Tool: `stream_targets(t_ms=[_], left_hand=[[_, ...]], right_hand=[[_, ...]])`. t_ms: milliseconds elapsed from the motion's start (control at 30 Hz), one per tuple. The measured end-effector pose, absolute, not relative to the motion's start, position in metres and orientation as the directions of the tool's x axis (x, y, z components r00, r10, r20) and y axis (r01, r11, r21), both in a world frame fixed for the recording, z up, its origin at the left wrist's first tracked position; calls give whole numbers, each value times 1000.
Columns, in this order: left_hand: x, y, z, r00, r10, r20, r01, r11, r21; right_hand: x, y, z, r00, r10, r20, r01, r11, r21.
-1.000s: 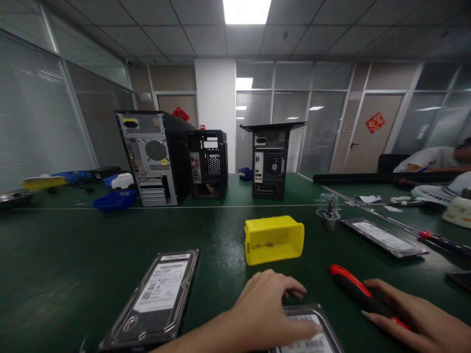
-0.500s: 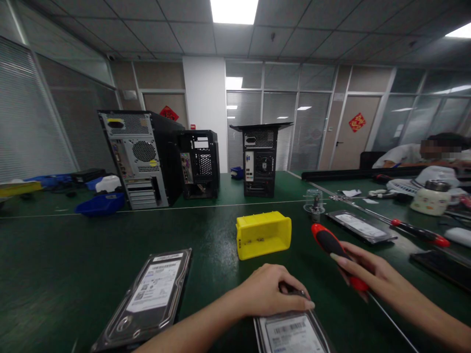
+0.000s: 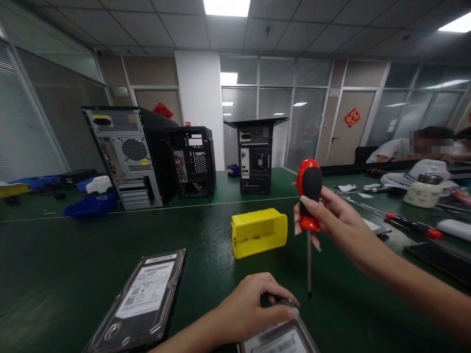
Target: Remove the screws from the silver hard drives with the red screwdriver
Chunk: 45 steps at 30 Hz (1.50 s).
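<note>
We now hold the red-and-black screwdriver (image 3: 311,184) nearly upright, tip down, where before it slanted; our right hand (image 3: 340,218) has risen with it from low over the green table (image 3: 206,274). Our left hand (image 3: 252,304), a second ago poised loosely over the near hard drive (image 3: 281,340), now grips its far end. With the raised hand, we now block the clear plastic cup and much of the farther hard drive (image 3: 372,224).

Red-and-black screwdriver (image 3: 310,193), yellow bin (image 3: 259,233), green tabletop (image 3: 206,294)
</note>
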<state>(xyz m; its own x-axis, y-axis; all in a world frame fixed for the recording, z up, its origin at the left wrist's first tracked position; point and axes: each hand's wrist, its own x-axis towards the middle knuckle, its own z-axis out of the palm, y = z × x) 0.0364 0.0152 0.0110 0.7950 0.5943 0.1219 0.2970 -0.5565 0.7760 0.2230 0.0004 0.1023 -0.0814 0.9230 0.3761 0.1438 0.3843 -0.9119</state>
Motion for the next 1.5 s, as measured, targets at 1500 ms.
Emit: stream_targets(t_ms=[1500], left_hand=[[36,25,8,822,553,136,178,-477,861]], right_hand=[[214,4,74,-118,871,476,117,489,-865]])
